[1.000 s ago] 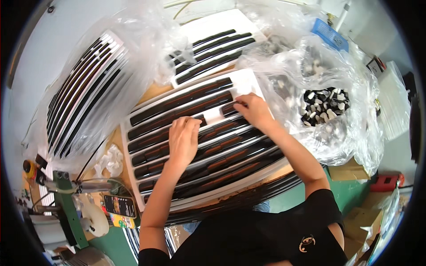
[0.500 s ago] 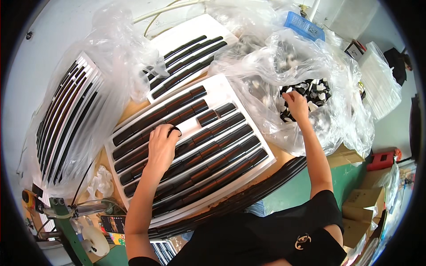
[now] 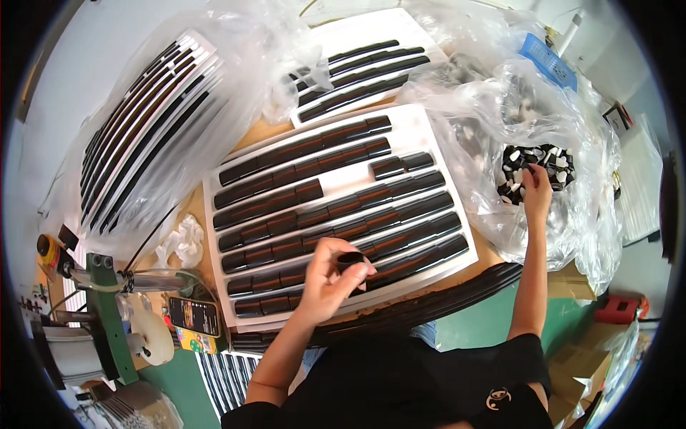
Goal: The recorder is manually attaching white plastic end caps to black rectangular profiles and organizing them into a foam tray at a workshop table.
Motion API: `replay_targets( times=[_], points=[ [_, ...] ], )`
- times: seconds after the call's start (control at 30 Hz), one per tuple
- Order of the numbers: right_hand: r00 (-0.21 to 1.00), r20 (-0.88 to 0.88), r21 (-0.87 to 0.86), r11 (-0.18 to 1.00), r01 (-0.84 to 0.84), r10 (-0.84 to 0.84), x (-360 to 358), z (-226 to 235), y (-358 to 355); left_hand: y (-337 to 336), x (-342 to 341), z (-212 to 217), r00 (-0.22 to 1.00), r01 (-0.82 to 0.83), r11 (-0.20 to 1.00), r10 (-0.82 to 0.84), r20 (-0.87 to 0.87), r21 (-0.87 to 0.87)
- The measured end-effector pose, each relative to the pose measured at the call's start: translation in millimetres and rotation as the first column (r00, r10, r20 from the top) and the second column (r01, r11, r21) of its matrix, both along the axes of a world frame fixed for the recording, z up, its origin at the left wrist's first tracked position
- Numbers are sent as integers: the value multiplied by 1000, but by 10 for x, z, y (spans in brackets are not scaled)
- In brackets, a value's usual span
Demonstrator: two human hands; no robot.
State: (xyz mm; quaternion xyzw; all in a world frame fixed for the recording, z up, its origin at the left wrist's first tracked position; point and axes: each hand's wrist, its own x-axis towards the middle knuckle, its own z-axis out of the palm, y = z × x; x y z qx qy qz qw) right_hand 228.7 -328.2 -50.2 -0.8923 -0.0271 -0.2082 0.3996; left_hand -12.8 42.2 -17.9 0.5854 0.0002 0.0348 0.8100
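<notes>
My left hand is closed around a short, glossy black tube-like piece, raised over the near rows of a white tray. Rows of similar black pieces fill that tray's grooves, and one groove has a gap in its middle. Off to the right, my right hand reaches into an open clear plastic bag. Its fingertips are pinched together at a heap of small black and white parts; whatever they hold is too small to make out.
Behind stands another white tray of black pieces. A plastic-wrapped stack of trays leans at the left, above a green-framed machine and a phone. Long black strips run along the table's near edge. A blue basket sits far right.
My left hand has lifted a black piece from the tray and drawn it nearer to me, widening the gap in the groove. My right hand stays at the small parts. The view has shifted.
</notes>
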Motion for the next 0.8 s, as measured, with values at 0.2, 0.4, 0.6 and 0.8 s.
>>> replay_targets(
  times=[0.2, 0.4, 0.6, 0.8],
  points=[
    [879, -18, 790, 546, -280, 477, -1479, 606, 1601, -303, -87, -91, 994, -28, 986, 10, 105, 164],
    [770, 54, 618, 584, -526, 636, -1903, 498, 2008, -424, -153, 64, 965, -258, 960, 250, 82, 109],
    [789, 58, 646, 580, -497, 611, -1971, 483, 1984, -383, -193, 33, 957, -289, 950, 286, 40, 122],
    [656, -105, 636, 558, -533, 747, -1965, 637, 1960, -361, -190, 65, 961, -276, 953, 271, 53, 127]
  ],
)
